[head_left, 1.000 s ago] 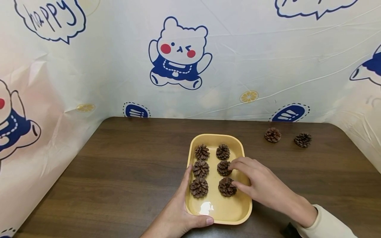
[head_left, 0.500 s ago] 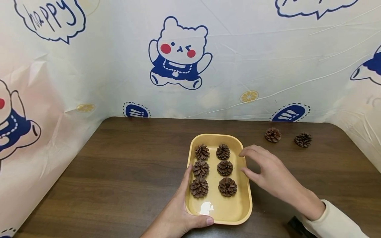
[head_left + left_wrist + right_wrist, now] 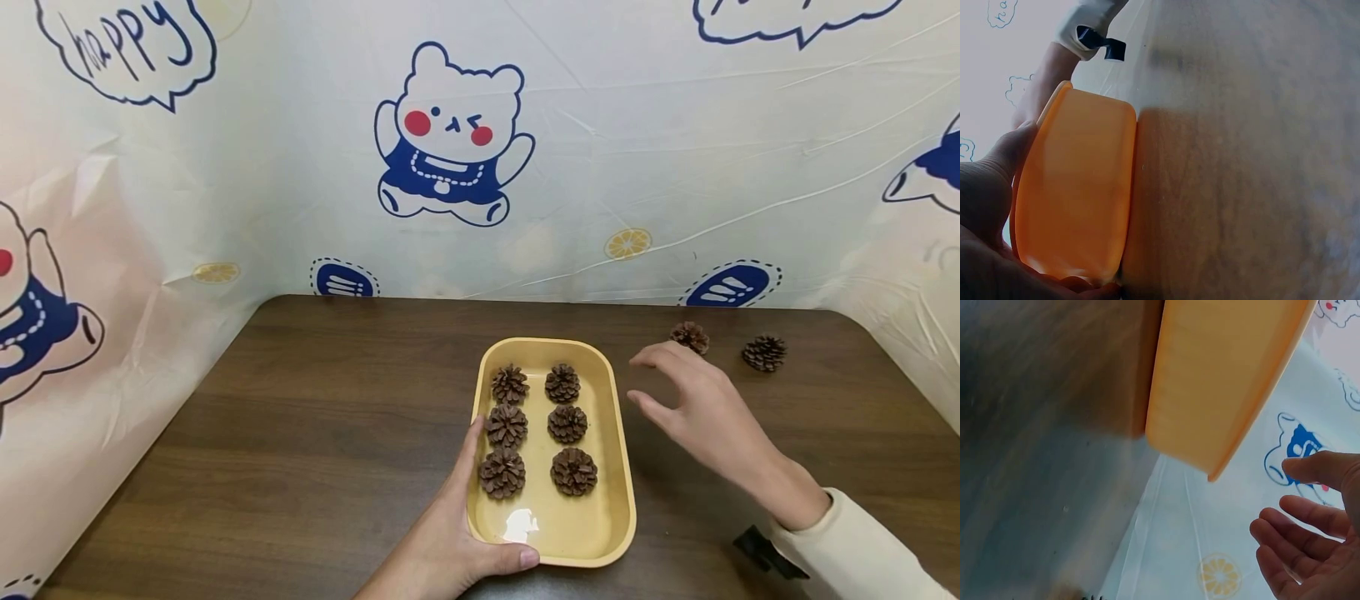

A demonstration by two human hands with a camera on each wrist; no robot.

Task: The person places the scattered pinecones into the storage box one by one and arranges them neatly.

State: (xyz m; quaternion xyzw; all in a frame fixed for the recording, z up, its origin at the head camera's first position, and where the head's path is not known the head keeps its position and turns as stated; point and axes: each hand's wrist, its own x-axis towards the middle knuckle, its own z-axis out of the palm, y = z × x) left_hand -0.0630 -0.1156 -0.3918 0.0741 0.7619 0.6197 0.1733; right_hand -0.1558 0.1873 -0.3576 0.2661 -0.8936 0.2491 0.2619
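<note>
A yellow rectangular tray (image 3: 573,533) lies on the table, with pine cones in two columns of three: a left column (image 3: 507,426) and a right column (image 3: 567,424). My left hand (image 3: 448,533) holds the tray by its near left corner, thumb on the near rim and fingers along the left side. To the right of the tray, my right hand (image 3: 708,408) is in the air with nothing in it, its fingers relaxed and spread from the thumb. Beyond that hand lies a reddish-brown pine cone (image 3: 690,336), partly hidden by it. A darker pine cone (image 3: 764,353) lies further right.
The brown wooden table (image 3: 315,433) reaches back to a pale printed sheet (image 3: 585,150) hung behind and at both sides. A black strap piece (image 3: 768,552) sticks out from the right sleeve (image 3: 851,542).
My right hand has left the pine cones in the tray's right column and moved right and away toward the two loose ones. The left hand and tray have stayed put.
</note>
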